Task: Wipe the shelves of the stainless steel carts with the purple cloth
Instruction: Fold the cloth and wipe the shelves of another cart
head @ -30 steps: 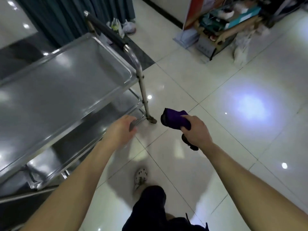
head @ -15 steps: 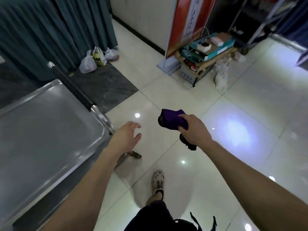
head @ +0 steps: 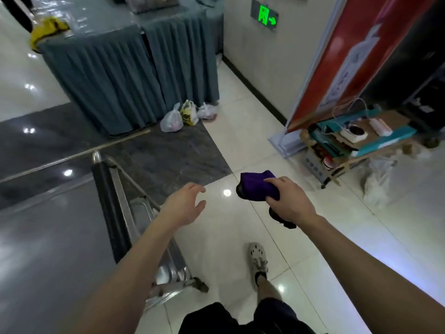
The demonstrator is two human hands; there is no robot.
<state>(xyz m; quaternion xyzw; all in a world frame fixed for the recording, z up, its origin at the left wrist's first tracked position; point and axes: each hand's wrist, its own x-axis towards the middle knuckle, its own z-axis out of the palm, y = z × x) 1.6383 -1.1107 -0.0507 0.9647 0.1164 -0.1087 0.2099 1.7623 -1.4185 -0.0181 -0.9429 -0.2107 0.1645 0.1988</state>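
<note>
Now the left hand (head: 185,206) hovers off the shiny stainless steel cart (head: 48,237), fingers spread — earlier it reached the lower shelf — while the right hand (head: 289,201) still clutches the bunched purple cloth (head: 257,186).

Purple cloth (head: 257,188) bunched in rt hand (head: 290,204), stainless steel cart (head: 48,249) lower left, apart from cloth
</note>
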